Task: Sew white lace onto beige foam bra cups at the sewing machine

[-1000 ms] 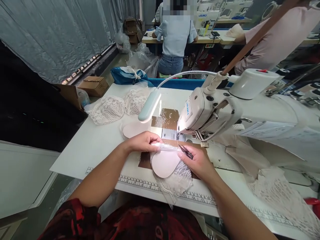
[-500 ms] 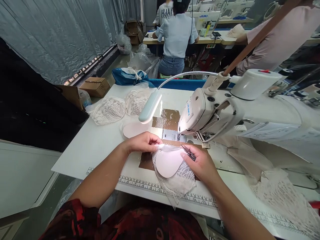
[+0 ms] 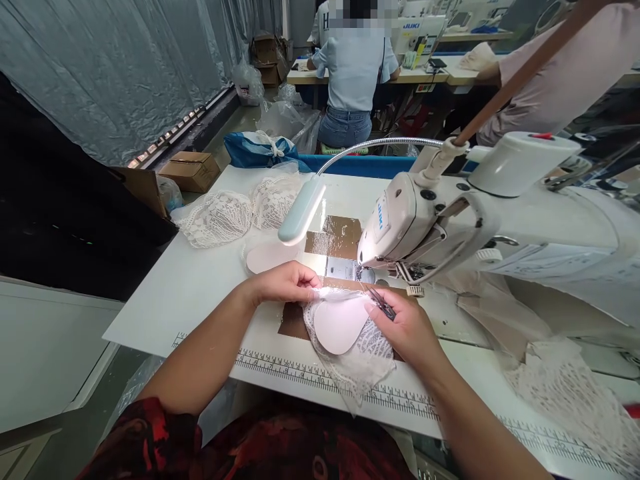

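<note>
My left hand [image 3: 285, 283] pinches the top left edge of a white lace piece [image 3: 360, 363] with a pale pink foam cup [image 3: 339, 325] lying on it. My right hand [image 3: 407, 328] holds the right edge of the same piece, with small dark thread snips [image 3: 381, 301] tucked in its fingers. The piece rests on the white sewing table [image 3: 190, 293] just in front of the needle of a white Juki sewing machine [image 3: 450, 223].
A gooseneck lamp [image 3: 301, 211] hangs over the work. Lace cups [image 3: 235, 213] and a pink foam cup [image 3: 267, 255] lie at the back left. More lace [image 3: 565, 393] is heaped at the right. Cardboard boxes [image 3: 190, 170] stand left; people sit at machines behind.
Both hands have shifted the lace and foam cup slightly, flattening the top edge nearer the needle. The view has drifted a little to the right.
</note>
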### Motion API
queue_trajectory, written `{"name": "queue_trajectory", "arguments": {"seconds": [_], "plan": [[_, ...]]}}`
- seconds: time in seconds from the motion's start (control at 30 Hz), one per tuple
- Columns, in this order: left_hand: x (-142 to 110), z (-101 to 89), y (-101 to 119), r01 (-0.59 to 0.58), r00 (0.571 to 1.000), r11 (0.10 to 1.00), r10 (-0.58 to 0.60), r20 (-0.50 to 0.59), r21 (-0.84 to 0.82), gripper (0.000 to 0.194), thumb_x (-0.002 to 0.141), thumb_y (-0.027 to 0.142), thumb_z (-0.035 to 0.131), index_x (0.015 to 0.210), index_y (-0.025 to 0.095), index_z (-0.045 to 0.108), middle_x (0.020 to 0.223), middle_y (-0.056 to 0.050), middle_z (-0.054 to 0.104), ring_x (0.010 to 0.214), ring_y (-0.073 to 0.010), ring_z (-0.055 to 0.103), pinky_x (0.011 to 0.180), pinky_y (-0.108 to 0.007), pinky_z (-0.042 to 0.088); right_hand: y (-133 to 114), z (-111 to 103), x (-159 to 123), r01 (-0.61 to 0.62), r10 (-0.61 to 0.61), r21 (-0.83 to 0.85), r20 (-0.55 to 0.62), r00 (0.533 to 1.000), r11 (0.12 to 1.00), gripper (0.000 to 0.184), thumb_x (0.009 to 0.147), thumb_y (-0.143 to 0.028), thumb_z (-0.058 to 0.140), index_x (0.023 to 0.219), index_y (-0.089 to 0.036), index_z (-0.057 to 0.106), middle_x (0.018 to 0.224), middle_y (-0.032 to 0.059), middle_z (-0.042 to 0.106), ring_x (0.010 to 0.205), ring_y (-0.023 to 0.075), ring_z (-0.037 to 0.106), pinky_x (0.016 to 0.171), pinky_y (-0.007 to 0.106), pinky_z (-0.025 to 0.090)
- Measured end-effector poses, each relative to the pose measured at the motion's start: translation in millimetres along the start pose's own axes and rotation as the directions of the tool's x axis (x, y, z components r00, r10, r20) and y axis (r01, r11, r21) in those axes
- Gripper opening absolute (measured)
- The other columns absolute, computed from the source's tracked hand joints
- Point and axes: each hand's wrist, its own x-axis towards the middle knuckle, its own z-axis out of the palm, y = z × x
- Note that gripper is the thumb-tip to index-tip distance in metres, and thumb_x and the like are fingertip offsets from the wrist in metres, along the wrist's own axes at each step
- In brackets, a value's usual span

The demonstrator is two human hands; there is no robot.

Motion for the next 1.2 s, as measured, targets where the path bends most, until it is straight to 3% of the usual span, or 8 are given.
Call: {"name": "queue_trajectory", "arguments": {"seconds": [0.1, 0.27, 0.47, 0.6, 0.8, 0.93, 1.07, 1.2], "plan": [[0, 2.7, 3, 0.015, 1.0, 0.999, -0.015, -0.001, 0.028, 0.031, 0.08, 0.04, 0.064, 0.071, 0.013, 0.056, 0.06, 0.003, 0.045, 0.056, -0.0076, 0.039, 0.051, -0.02, 0.028, -1, 1, 0, -0.022, 0.021, 0.068, 0.026, 0.999, 0.997, 0.03, 0.084, -0.043, 0.053, 0.101, -0.023, 0.068, 0.093, 0.0035, 0.072, 0.084, 0.0229, 0.064, 0.071, 0.032, 0.048], [4, 9.9, 4, 0.012, 0.998, 0.989, -0.003, -0.06, 0.148, 0.033, 0.077, 0.045, 0.066, 0.085, 0.013, 0.062, 0.068, 0.002, 0.049, 0.06, -0.0085, 0.042, 0.052, -0.02, 0.031, -3, 1, -1, -0.014, 0.009, 0.116, 0.046, 0.999, 0.993, 0.029, 0.082, -0.043, 0.054, 0.093, -0.021, 0.069, 0.089, 0.0039, 0.071, 0.081, 0.0222, 0.064, 0.071, 0.033, 0.049], [9, 14.9, 3, 0.0, 0.995, 0.992, 0.013, -0.1, 0.123, 0.03, 0.085, 0.039, 0.057, 0.073, 0.012, 0.06, 0.065, 0.002, 0.049, 0.06, -0.0079, 0.042, 0.054, -0.019, 0.032, -10, -3, -2, -0.013, 0.008, 0.087, 0.064, 0.998, 0.996, 0.027, 0.083, -0.043, 0.053, 0.091, -0.022, 0.069, 0.086, 0.0026, 0.071, 0.079, 0.0217, 0.063, 0.068, 0.032, 0.048], [9, 15.8, 3, 0.015, 0.996, 0.996, -0.007, -0.093, 0.083, 0.028, 0.085, 0.037, 0.057, 0.075, 0.012, 0.062, 0.065, 0.002, 0.051, 0.06, -0.0076, 0.043, 0.054, -0.019, 0.033, -14, -3, -4, -0.005, 0.002, 0.078, 0.04, 0.999, 0.997, 0.025, 0.083, -0.039, 0.053, 0.094, -0.023, 0.069, 0.094, 0.0028, 0.072, 0.086, 0.0226, 0.064, 0.07, 0.032, 0.048], [10, 17.9, -3, 0.024, 0.997, 1.0, -0.023, -0.067, 0.014, 0.03, 0.08, 0.039, 0.066, 0.096, 0.014, 0.065, 0.084, -0.003, 0.063, 0.075, -0.0136, 0.057, 0.066, -0.023, 0.044, -13, -1, -5, 0.01, -0.011, 0.064, 0.012, 1.0, 0.998, 0.026, 0.084, -0.039, 0.053, 0.1, -0.024, 0.068, 0.099, 0.0032, 0.072, 0.089, 0.0227, 0.065, 0.073, 0.032, 0.05], [12, 18.9, -6, 0.017, 0.997, 1.0, -0.019, -0.074, -0.019, 0.028, 0.081, 0.038, 0.065, 0.092, 0.012, 0.066, 0.081, -0.003, 0.064, 0.074, -0.013, 0.057, 0.067, -0.023, 0.044, -6, 2, -7, 0.067, -0.068, -0.017, -0.067, 0.995, 0.998, 0.039, 0.087, -0.045, 0.048, 0.118, -0.024, 0.06, 0.102, 0.0048, 0.071, 0.091, 0.0229, 0.066, 0.073, 0.032, 0.051], [13, 18.9, -5, 0.015, 0.997, 0.999, -0.019, -0.079, -0.041, 0.026, 0.081, 0.037, 0.065, 0.087, 0.012, 0.067, 0.078, -0.002, 0.063, 0.072, -0.0118, 0.056, 0.065, -0.022, 0.043, 0, 6, -11, 0.236, -0.277, -0.212, -0.191, 0.942, 0.948, 0.044, 0.094, -0.042, 0.035, 0.127, -0.02, 0.054, 0.1, 0.0074, 0.071, 0.093, 0.0231, 0.066, 0.074, 0.032, 0.052], [12, 20.0, -3, 0.015, 0.997, 0.997, -0.021, -0.069, -0.078, 0.026, 0.081, 0.037, 0.065, 0.084, 0.011, 0.067, 0.075, -0.001, 0.061, 0.068, -0.0105, 0.054, 0.062, -0.021, 0.041, -3, 12, -13, 0.44, -0.535, -0.356, -0.236, 0.811, 0.825, 0.036, 0.093, -0.033, 0.043, 0.123, -0.019, 0.058, 0.102, 0.0078, 0.07, 0.092, 0.0209, 0.065, 0.077, 0.032, 0.052]]}}
